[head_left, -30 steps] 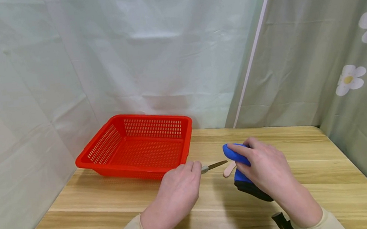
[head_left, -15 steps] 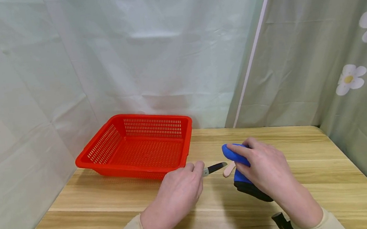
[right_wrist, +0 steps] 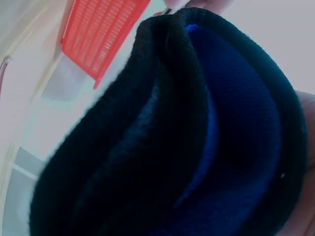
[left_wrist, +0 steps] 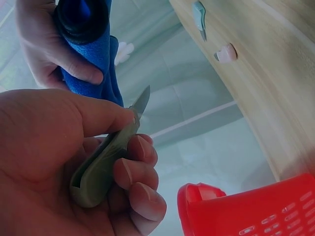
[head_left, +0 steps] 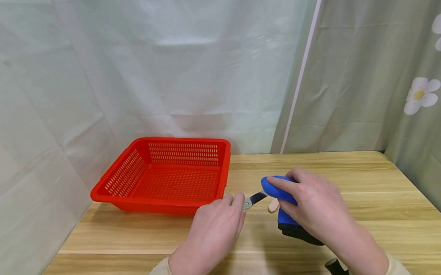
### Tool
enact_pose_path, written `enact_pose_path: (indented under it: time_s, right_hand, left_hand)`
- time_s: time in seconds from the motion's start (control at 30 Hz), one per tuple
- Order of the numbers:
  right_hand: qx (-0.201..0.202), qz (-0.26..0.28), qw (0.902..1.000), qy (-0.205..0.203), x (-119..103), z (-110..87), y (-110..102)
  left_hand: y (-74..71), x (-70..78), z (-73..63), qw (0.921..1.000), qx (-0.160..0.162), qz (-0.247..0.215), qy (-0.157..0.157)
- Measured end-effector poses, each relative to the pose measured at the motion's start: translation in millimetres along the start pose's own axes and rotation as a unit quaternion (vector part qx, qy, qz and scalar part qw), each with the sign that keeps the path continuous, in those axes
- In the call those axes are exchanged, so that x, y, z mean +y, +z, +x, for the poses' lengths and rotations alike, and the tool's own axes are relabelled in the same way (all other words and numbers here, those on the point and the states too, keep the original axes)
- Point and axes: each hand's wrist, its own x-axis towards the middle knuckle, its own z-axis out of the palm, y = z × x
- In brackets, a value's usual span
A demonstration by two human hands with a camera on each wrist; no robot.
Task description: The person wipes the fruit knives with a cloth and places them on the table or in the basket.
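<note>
Smooth metal knife blade (left_wrist: 142,102), handle (left_wrist: 101,181) perhaps plastic; fuzzy matt cloth (right_wrist: 167,132); glossy plastic basket (head_left: 150,205) at eight o'clock; smooth wood-grained table (head_left: 384,209); creased, faintly shiny curtain (head_left: 196,67) at twelve.

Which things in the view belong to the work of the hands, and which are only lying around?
Belonging to the job:
folding knife, held by the left hand
blue cloth with black edging, held by the right hand

Apparently just lying about:
red basket
pale pink piece
light blue bladed tool
</note>
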Motion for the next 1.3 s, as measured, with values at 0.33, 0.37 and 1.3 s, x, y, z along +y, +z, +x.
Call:
enact_pose_path:
  time_s: [0.33,0.37,1.3]
  right_hand:
    - [-0.02,-0.009,0.9993,-0.029,-17,-4.4,7]
    - [-0.019,-0.009,0.9993,-0.03,-18,-4.9,7]
    - [-0.026,-0.02,0.9989,-0.034,-20,-6.6,10]
  left_hand:
    - [-0.2,-0.4,-0.1,1.0,0.004,0.0,0.002]
    - [-0.1,-0.3,0.1,1.0,0.006,0.001,0.003]
    - [-4.6,1.7,-1.3,0.9999,-0.006,-0.009,0.006]
